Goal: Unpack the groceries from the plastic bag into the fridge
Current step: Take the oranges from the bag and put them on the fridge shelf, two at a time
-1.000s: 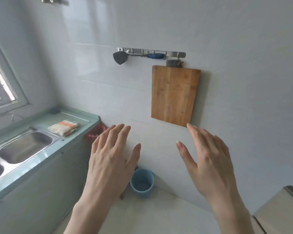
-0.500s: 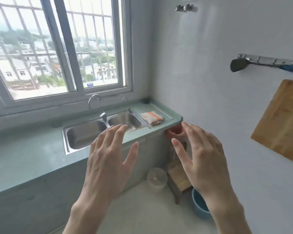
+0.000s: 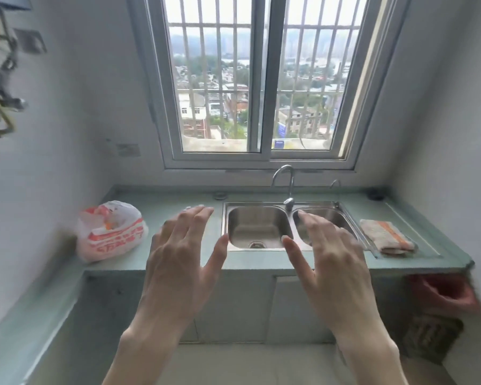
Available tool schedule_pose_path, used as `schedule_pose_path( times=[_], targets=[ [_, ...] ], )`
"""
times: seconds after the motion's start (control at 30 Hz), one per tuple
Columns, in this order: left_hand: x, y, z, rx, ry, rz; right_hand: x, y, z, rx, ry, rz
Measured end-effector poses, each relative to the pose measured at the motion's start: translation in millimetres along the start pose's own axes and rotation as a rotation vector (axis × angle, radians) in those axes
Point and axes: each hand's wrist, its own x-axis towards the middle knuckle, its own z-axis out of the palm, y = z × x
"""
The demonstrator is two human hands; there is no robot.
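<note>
1. Green counter [image 3: 178,262] under barred window; double sink [image 3: 257,226] at centre.
2. Plastic bag [image 3: 110,230] sits on counter, far left, by wall.
3. Left hand [image 3: 179,262] and right hand [image 3: 331,262] raised, fingers spread wide, holding nothing.

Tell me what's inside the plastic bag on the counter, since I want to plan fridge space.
The plastic bag is bunched shut on the counter. Only a faint orange shape shows through its top; the contents are otherwise hidden.
</note>
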Motion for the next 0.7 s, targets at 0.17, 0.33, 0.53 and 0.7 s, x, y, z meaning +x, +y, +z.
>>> schedule_pose_path(
  times=[0.17, 0.33, 0.53, 0.7],
  targets=[
    [22, -34, 11, 0.084, 0.068, -0.111, 56, -12, 56, 0.136, -0.039, -0.097],
    [27, -68, 11, 0.170, 0.091, -0.227, 93, -41, 108, 0.285, -0.083, -0.200],
    [20, -124, -3, 0.280, 0.135, -0.354, 109, -98, 156, 0.371, -0.133, -0.318],
    [25, -179, -4, 0.313, 0.159, -0.412, 120, -148, 197, 0.396, -0.159, -0.369]
  ],
)
